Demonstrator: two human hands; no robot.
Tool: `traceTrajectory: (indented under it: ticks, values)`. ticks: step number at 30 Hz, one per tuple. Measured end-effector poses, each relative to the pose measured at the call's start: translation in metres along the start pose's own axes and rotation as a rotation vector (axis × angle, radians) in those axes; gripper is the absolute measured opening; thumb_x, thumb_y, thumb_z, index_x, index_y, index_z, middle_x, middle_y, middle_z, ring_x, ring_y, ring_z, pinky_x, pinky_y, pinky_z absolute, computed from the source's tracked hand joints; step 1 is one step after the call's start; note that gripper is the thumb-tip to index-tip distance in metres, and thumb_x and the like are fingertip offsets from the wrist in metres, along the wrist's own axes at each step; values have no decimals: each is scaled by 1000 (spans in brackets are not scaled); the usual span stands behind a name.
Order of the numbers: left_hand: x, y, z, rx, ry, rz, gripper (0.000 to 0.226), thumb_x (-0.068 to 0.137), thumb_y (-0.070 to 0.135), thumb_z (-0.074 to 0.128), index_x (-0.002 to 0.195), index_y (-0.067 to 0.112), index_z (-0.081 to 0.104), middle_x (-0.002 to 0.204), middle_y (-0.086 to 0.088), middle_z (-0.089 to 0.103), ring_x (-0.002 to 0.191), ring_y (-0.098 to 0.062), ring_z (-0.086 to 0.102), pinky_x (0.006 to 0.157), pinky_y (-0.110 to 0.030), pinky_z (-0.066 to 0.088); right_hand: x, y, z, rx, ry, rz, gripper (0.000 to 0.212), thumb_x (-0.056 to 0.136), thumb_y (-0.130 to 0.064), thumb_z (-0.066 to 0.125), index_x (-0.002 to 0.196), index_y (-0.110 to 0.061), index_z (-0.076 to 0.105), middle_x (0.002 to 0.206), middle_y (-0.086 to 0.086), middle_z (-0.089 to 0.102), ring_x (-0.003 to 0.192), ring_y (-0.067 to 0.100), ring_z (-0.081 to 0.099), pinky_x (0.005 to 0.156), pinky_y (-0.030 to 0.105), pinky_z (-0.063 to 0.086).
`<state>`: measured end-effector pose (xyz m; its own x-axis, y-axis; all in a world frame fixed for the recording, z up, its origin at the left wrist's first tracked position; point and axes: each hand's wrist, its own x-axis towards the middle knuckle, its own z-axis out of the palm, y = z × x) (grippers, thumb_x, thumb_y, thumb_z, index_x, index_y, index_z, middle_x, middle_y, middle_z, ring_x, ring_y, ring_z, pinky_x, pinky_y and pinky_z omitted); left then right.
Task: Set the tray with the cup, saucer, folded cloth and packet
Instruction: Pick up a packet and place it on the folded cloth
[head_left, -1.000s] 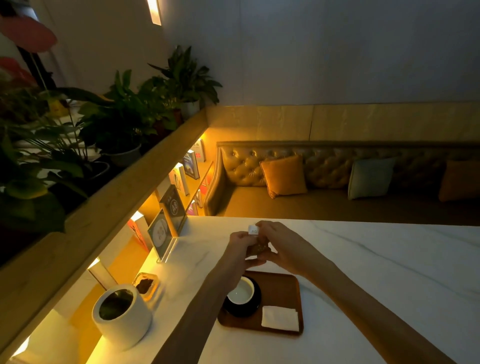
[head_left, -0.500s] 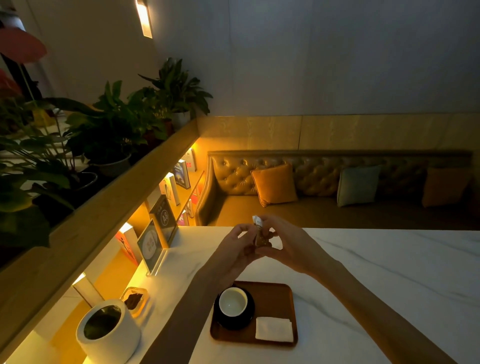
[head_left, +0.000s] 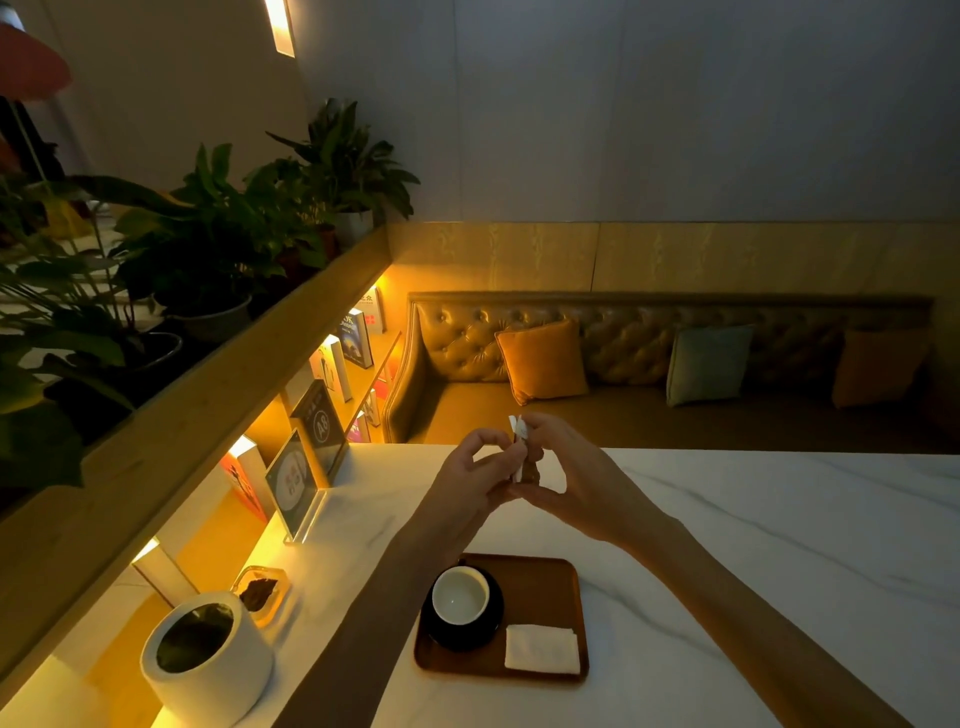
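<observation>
Both hands are raised above the desk (head_left: 753, 519) in the middle of the frame, close together and pinching a small packet (head_left: 521, 448) between them. The left hand (head_left: 475, 480) grips its lower left side with fingertips curled in, and the right hand (head_left: 576, 480) holds it from the right, thumb below and fingers above. The packet stands roughly upright, its white top edge showing above the fingers and a darker part below; its markings are too small to read.

Lower in the frame, under the forearms, a brown wooden tray (head_left: 545, 577) lies on the white marbled desk. In the tray's left part a dark saucer (head_left: 483, 631) carries a white cup (head_left: 460, 595), which stands upright and looks empty. Just right of the saucer, in the tray's lower right corner, lies a folded cloth (head_left: 542, 649), white and flat.

At the lower left of the frame a white round pot (head_left: 208, 654) stands on the desk, with a small clear dish (head_left: 261, 592) holding something dark just beyond it, and a sign stand (head_left: 293, 483) further up
</observation>
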<state>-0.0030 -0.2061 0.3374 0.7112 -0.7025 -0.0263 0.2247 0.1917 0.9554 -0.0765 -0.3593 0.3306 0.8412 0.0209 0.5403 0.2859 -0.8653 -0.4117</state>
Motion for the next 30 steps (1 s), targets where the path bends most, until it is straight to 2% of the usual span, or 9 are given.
traceTrajectory:
  ticks: [4, 8, 11, 13, 16, 18, 20, 24, 30]
  values:
    - [0, -1, -4, 66, -10, -35, 41, 80, 34, 72, 110, 13, 55, 106, -8, 74, 94, -25, 74, 84, -32, 60, -1, 1, 2, -77, -32, -16, 54, 81, -33, 71, 127, -18, 48, 128, 2, 55, 110, 14, 57, 85, 20, 51]
    - [2, -5, -12, 216, 54, -30, 24, 88, 31, 67, 106, 18, 60, 104, -4, 74, 91, -18, 74, 76, -22, 59, -4, 4, 7, -157, -60, -25, 54, 78, -34, 73, 124, -15, 51, 127, 4, 59, 109, 17, 60, 86, 13, 40]
    - [1, -7, -16, 327, 116, 1, 14, 90, 33, 63, 101, 25, 64, 97, 1, 71, 86, -14, 68, 69, -18, 54, -4, 5, 9, -162, -46, -28, 46, 78, -34, 73, 115, -19, 50, 123, 5, 61, 105, 18, 62, 84, 14, 41]
    - [0, -10, -17, 316, 137, 17, 9, 91, 30, 62, 98, 27, 65, 91, 2, 69, 76, -12, 64, 61, -15, 52, -5, 6, 12, -147, -52, -16, 51, 77, -34, 74, 119, -20, 47, 124, 5, 61, 107, 18, 62, 85, 15, 42]
    - [-2, -16, -17, 216, 180, 4, 8, 92, 24, 61, 98, 24, 66, 98, -3, 68, 85, -17, 66, 67, -19, 54, -8, 10, 17, -83, -59, 67, 53, 77, -35, 74, 122, -21, 48, 139, 2, 51, 123, 16, 53, 92, 17, 39]
    - [-3, -23, -16, 86, 219, -17, 12, 93, 19, 60, 102, 17, 67, 106, -8, 68, 96, -23, 66, 77, -25, 56, -10, 11, 19, 11, -86, 177, 50, 78, -40, 72, 120, -31, 47, 151, -7, 34, 134, 6, 31, 98, 18, 31]
    - [-5, -30, -14, -61, 267, -23, 17, 93, 14, 59, 108, 9, 65, 112, -12, 67, 103, -26, 65, 83, -30, 56, -10, 7, 24, 229, -80, 334, 47, 81, -43, 68, 122, -37, 46, 151, -10, 30, 136, 4, 26, 102, 25, 33]
    - [-8, -44, -6, -258, 324, -23, 20, 93, 14, 59, 112, 8, 63, 112, -12, 67, 105, -24, 66, 77, -25, 57, -15, -3, 42, 686, 139, 643, 36, 87, -34, 61, 118, -20, 50, 126, 5, 58, 106, 17, 63, 79, 29, 58]
    - [-19, -64, -4, -244, 293, -51, 24, 93, 14, 60, 116, 8, 60, 112, -11, 68, 99, -20, 71, 73, -23, 59, -29, -5, 57, 851, 261, 699, 31, 90, -23, 60, 120, -15, 58, 114, 5, 69, 101, 19, 69, 82, 35, 59]
